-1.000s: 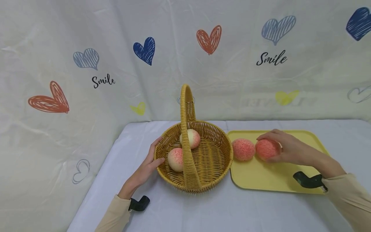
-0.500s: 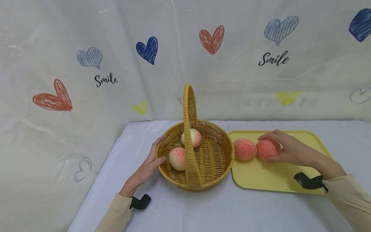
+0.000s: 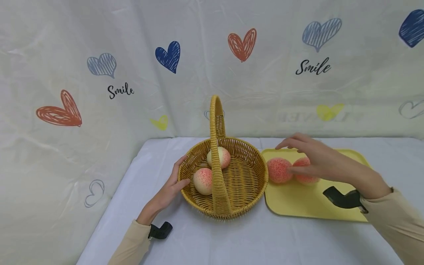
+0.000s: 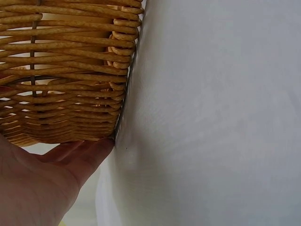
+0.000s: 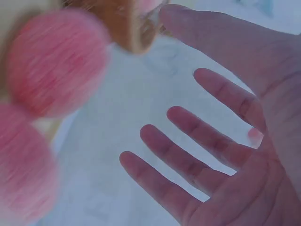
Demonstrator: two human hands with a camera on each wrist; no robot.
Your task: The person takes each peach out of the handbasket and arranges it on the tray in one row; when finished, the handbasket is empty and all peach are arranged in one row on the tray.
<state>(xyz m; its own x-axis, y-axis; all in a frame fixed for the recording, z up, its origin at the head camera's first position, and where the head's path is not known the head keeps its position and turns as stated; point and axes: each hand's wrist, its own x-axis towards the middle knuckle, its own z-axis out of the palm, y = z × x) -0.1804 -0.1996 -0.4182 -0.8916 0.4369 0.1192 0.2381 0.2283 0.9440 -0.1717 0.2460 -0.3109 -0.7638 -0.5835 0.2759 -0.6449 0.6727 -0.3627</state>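
On the white-covered worktop (image 3: 245, 239), left of its middle and near the far edge, a round wicker basket (image 3: 243, 180) stands upright, its tall handle (image 3: 220, 191) arching over it. The left hand (image 3: 168, 192) grips the basket's side nearest the worktop's left edge, fingers laid along the outer wall and thumb bent over the rim. Inside, in the left half, rest two cream-and-pink balls: a near ball (image 3: 202, 181) and a far ball (image 3: 225, 157), both partly behind the handle in the head view. Just right of the basket, toward the worktop's far right corner, lies a yellow tray (image 3: 298, 202). At its left end sit a bright pink ball (image 3: 279, 170) and, beside it, a second pink ball (image 3: 307, 179) (mostly covered by the thumb from above). The right hand (image 3: 321, 159) hovers over this pair with its fingers spread wide apart, holding nothing; the right wrist view shows the palm bare. Behind the worktop's far edge hangs a pale sheet (image 3: 195, 92) printed with hearts and "Smile".
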